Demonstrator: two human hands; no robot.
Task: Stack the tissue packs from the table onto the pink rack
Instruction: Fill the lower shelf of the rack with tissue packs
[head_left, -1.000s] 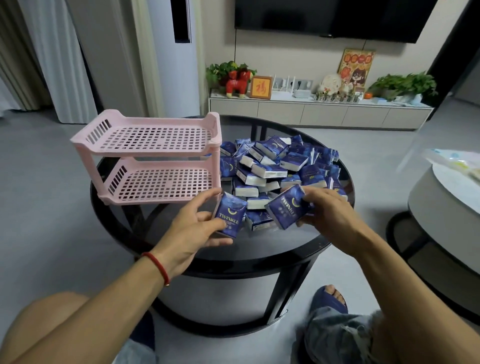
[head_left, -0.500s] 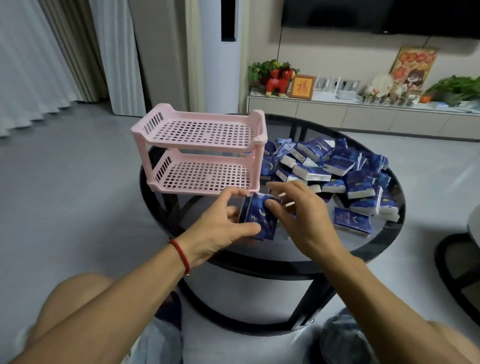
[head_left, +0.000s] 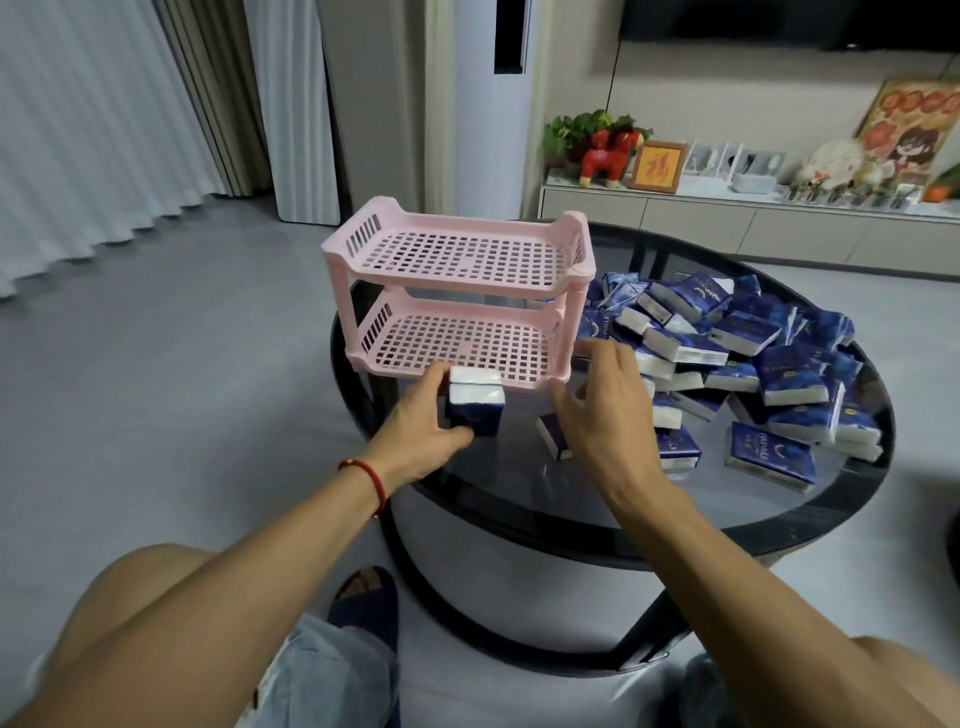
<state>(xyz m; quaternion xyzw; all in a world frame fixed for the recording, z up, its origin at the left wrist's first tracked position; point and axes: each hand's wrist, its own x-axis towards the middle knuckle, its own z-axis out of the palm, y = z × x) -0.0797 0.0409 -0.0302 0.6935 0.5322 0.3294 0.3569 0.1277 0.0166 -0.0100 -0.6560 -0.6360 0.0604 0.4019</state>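
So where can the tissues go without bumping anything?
Both rack shelves are bare. The glass near the table's front edge, between the left hand and right hand, is free too. The right side is crowded with packs.

head view, forward-down over table (head_left: 571, 499)

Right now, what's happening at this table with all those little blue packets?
A person is moving blue tissue packs onto a pink two-tier plastic rack, both of its tiers bare. The left hand grips two packs just in front of the lower tier. The right hand, fingers relaxed, reaches over the loose pile on the round dark glass table.
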